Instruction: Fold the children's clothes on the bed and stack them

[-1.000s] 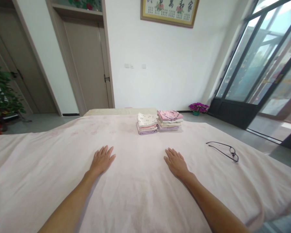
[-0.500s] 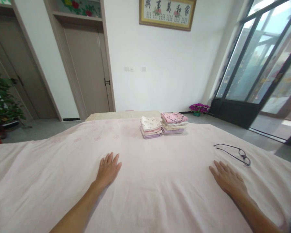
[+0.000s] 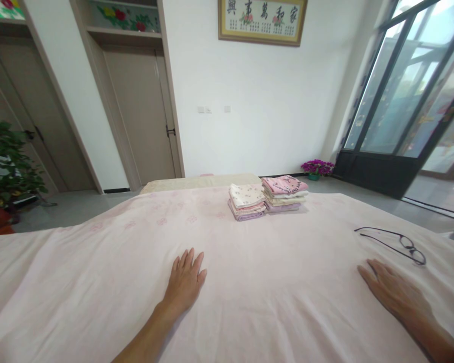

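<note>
My left hand (image 3: 185,282) lies palm down on the pale pink sheet (image 3: 280,312), fingers apart, holding nothing. On the right, my right hand (image 3: 399,290) also rests flat on the sheet with nothing in it, just below a pair of dark-framed glasses (image 3: 393,242). Two stacks of folded cloths stand side by side farther back. The left stack (image 3: 246,201) has a cream patterned cloth on top; the right stack (image 3: 285,194) is topped by a pink cloth with dark lettering. Neither hand touches the stacks or the glasses.
Behind the sheet's far edge is a beige surface (image 3: 200,182). Purple flowers (image 3: 318,168) stand on the floor by a dark-framed glass door (image 3: 382,166). A leafy plant (image 3: 11,156) is at the far left, near brown doors (image 3: 136,111).
The view has shifted a little. Both hands appear lower and farther right in the picture, and the right hand sits closer under the glasses. The stacks remain together on the sheet.
</note>
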Motion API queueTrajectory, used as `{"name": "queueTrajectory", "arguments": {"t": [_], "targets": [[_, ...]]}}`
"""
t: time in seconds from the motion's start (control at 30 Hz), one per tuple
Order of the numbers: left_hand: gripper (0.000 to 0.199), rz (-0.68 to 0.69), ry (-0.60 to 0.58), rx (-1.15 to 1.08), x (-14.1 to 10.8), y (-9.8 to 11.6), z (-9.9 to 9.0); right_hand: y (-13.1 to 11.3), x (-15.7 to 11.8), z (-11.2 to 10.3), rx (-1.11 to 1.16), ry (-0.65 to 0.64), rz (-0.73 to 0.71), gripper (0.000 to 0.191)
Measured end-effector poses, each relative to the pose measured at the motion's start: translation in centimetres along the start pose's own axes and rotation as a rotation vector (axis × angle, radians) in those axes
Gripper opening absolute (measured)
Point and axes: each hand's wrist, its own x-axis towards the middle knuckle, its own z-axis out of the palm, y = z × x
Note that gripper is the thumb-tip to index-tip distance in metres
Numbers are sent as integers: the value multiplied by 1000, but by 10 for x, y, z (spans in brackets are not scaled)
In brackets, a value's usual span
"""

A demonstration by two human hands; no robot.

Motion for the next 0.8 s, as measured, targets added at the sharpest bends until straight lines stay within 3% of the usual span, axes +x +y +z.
{"name": "queueTrajectory", "arguments": {"t": [0.17,0.47,0.8], "targets": [[56,29,-2,1,-3,1,-3,-1,2,-2,45,-47,12,81],[54,57,4,51,-5,1,-6,-27,-12,-44,-35,-123,-16,64],[54,63,12,59,-6,3,-9,-32,-15,-50,-59,-139,-24,59]]}}
